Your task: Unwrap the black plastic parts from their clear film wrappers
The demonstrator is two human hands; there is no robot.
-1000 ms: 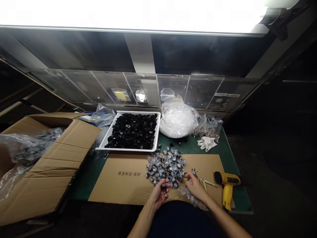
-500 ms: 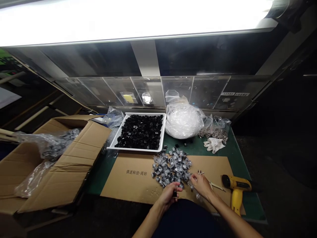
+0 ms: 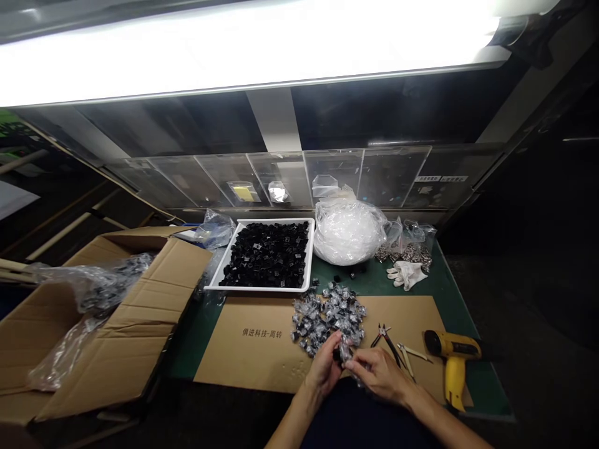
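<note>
My left hand is closed around a small black part, mostly hidden by the fingers. Right beside it, my right hand pinches a small clear plastic bag against that part. Just beyond both hands lies a heap of small black parts in clear wrapping, resting on a flat cardboard sheet. Dark-handled pliers lie to the right of my right hand, with cream-handled pliers close by.
A white tray of loose black parts stands behind the sheet. Beside it sit a large clear bag of white material, bags of metal pieces and a glove. A yellow heat gun lies right; an open carton stands left.
My right hand has moved left from the heap's right edge to meet my left hand, bringing clear plastic to the black part. The dark-handled pliers are now more exposed. The view has shifted slightly.
</note>
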